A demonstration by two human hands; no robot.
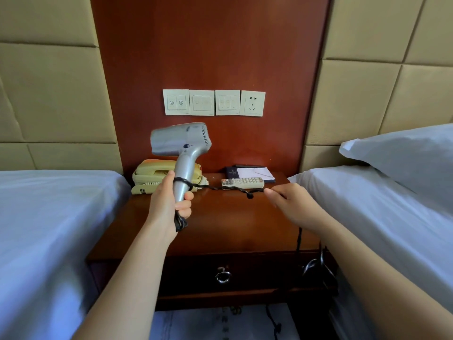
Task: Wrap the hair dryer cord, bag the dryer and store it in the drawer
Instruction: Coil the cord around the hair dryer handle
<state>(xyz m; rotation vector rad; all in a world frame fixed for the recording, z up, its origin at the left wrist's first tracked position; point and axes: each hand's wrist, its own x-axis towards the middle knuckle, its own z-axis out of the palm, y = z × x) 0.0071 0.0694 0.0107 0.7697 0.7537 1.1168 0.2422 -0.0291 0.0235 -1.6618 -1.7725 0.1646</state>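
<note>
- Our left hand (169, 204) grips the silver plastic hair dryer (181, 141); our right hand (291, 204) pinches its black twisted cord (232, 188), one loop wound.
- Bagging remains, we judge; the dark wooden drawer (257, 268) is closed.

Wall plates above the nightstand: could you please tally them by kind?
Switch plates: 3
Socket plate: 1
Total: 4
</note>
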